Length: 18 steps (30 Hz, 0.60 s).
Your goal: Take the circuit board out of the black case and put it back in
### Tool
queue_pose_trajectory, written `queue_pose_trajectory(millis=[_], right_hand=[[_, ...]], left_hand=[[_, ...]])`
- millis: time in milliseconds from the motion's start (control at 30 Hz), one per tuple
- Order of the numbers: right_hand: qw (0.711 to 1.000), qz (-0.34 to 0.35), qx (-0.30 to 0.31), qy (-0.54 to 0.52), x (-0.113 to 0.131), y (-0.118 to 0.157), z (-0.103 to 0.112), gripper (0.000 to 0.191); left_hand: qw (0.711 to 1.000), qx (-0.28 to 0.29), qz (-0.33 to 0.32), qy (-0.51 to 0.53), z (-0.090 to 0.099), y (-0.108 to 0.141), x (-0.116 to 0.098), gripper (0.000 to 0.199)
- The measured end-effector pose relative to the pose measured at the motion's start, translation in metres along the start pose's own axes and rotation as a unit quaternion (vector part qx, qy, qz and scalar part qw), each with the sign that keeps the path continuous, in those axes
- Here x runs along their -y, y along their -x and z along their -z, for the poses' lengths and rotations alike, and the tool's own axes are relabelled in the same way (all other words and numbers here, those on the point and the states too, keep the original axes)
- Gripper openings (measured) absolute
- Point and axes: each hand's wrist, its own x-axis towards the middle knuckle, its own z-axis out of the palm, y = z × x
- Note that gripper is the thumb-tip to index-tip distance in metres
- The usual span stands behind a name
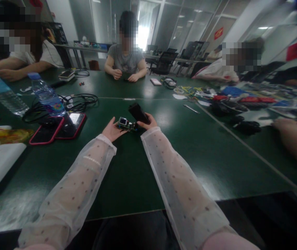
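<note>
My left hand [111,131] supports a small green circuit board [128,125] on its fingers, thumb raised beside it. A little screen sits on the board's left part. In my right hand [149,122] is a black, oblong plastic casing [138,113], gripped at its near end and tilted up to the left. The casing is just above and to the right of the board; whether the two touch I cannot tell. Both hands are above the dark green table [122,173]. Sheer dotted sleeves cover my forearms.
On the left are water bottles [45,93], red-cased phones [71,125], black cables [83,99] and a white power bank [1,168]. To the right lie tweezers [191,109] and a heap of cables and parts [242,99]. Other people sit around the table.
</note>
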Motion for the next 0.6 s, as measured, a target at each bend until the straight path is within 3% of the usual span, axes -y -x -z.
queue_pose_trajectory(millis=[133, 267, 400, 600], right_hand=[[0.994, 0.043, -0.078, 0.068, -0.001, 0.001, 0.014, 0.084], [0.978, 0.046, -0.092, 0.183, -0.009, 0.003, 0.022, 0.074], [0.958, -0.009, -0.098, 0.270, -0.021, -0.001, 0.020, 0.072], [0.946, -0.006, -0.101, 0.309, -0.028, -0.004, 0.018, 0.088]], left_hand=[[1.000, 0.002, 0.002, 0.007, 0.000, 0.001, 0.000, 0.043], [1.000, 0.005, 0.005, 0.020, 0.001, -0.001, 0.000, 0.043], [1.000, 0.006, 0.006, 0.018, 0.002, -0.002, 0.000, 0.044], [1.000, 0.002, 0.005, 0.013, -0.002, 0.002, -0.001, 0.041]])
